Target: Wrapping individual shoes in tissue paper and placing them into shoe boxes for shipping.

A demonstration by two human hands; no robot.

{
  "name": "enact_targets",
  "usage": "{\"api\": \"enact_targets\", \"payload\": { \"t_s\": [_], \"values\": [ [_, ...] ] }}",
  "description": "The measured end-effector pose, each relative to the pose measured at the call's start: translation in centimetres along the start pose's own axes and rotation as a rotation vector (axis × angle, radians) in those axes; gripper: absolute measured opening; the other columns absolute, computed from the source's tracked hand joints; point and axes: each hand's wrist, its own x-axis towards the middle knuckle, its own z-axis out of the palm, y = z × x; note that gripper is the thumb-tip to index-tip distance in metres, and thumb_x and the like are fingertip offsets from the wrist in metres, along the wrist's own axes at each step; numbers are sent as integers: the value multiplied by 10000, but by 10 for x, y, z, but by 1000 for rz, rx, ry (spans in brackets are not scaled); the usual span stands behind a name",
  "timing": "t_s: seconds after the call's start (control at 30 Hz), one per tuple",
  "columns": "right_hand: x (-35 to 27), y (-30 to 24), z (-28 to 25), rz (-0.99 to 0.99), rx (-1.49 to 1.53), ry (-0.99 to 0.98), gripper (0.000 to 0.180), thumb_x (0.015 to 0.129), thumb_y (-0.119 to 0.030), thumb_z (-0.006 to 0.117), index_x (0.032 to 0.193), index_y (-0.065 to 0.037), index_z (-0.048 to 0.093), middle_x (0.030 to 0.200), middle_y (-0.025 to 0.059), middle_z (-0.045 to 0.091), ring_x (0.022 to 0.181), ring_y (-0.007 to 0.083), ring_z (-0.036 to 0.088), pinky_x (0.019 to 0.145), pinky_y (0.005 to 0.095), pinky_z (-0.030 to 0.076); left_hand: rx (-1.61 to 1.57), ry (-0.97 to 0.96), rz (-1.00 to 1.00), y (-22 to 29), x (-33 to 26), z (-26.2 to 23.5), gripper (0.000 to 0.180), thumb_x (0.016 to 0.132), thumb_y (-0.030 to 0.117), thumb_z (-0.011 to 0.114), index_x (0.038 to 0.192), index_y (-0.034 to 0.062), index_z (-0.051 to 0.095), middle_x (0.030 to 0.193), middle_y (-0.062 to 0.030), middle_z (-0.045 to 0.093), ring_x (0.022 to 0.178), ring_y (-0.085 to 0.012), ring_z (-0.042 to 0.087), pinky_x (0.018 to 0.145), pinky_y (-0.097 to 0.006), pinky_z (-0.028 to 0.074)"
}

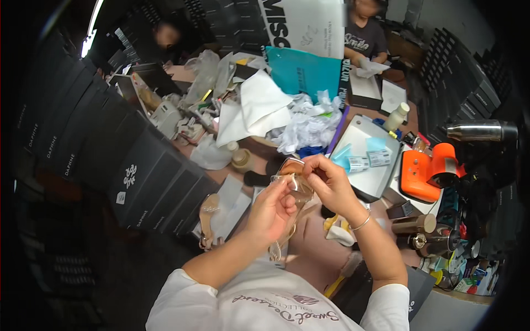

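Observation:
My left hand (271,208) and my right hand (327,182) both grip a clear plastic sandal (294,183) with a tan insole, held up over the brown table (314,251). The fingers of my right hand pinch its upper end; my left hand holds it from below, and a thin strap hangs down from it. A matching beige sandal (208,218) lies on white paper to the left. A thin bracelet circles my right wrist.
Black shoe boxes (138,182) are stacked along the left. White tissue paper (303,124), a teal bag (303,71), a grey tray (367,160), an orange tool (428,171) and metal cups (414,225) crowd the table. Two other people sit at the far side.

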Motion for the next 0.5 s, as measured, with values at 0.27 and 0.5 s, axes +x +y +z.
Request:
{"api": "enact_targets", "payload": {
  "t_s": [0.27, 0.5],
  "values": [
    [-110, 110, 153, 188, -223, 153, 169, 807, -9, 620, 974, 6, 640, 1102, 177, 609, 930, 347, 627, 785, 365, 516, 226, 374, 15, -45, -49, -177, 132, 946, 144, 555, 1024, 54, 611, 945, -25, 627, 747, -83, 563, 630, -220, 442],
    [-139, 128, 163, 615, -32, 138, 184, 821, -117, 662, 973, -16, 684, 1097, 172, 586, 856, 282, 616, 775, 363, 511, 364, 339, -101, -63, -42, -212, 168, 946, 152, 559, 1056, 46, 628, 974, -26, 637, 819, -77, 556, 660, -215, 442]
  ]
}}
